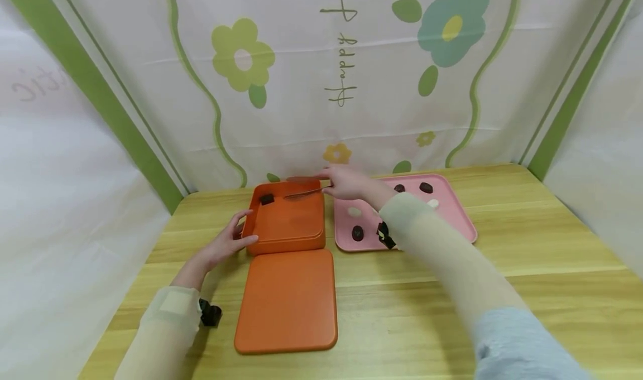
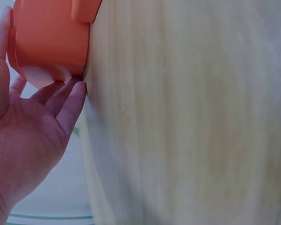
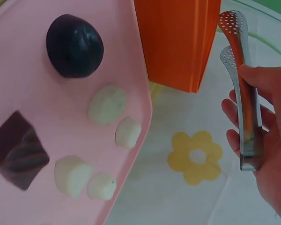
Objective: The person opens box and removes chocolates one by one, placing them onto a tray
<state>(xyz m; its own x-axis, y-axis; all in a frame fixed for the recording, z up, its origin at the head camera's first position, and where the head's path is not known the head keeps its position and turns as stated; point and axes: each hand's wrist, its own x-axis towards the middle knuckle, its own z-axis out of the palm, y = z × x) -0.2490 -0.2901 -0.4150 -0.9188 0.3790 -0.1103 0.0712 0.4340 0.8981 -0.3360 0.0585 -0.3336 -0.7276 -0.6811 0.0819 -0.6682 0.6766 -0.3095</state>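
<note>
My left hand (image 1: 228, 243) grips the near left corner of an open orange box (image 1: 291, 221), thumb at its rim and fingers along the outer wall. In the left wrist view the fingertips press the wall low, close to the table. My right hand (image 1: 349, 183) holds metal tongs (image 3: 247, 108) with perforated tips. The tongs' arms stand apart over the back of the box, with nothing between the tips. A dark chocolate piece (image 1: 267, 199) lies in the box's back left corner.
A pink tray (image 1: 342, 224) right of the box carries several dark and white pieces, such as a dark round one (image 3: 75, 46) and a ridged square one (image 3: 18, 150). My right forearm crosses over it. An orange lid (image 1: 288, 302) lies in front of the box. Printed cloth hangs behind.
</note>
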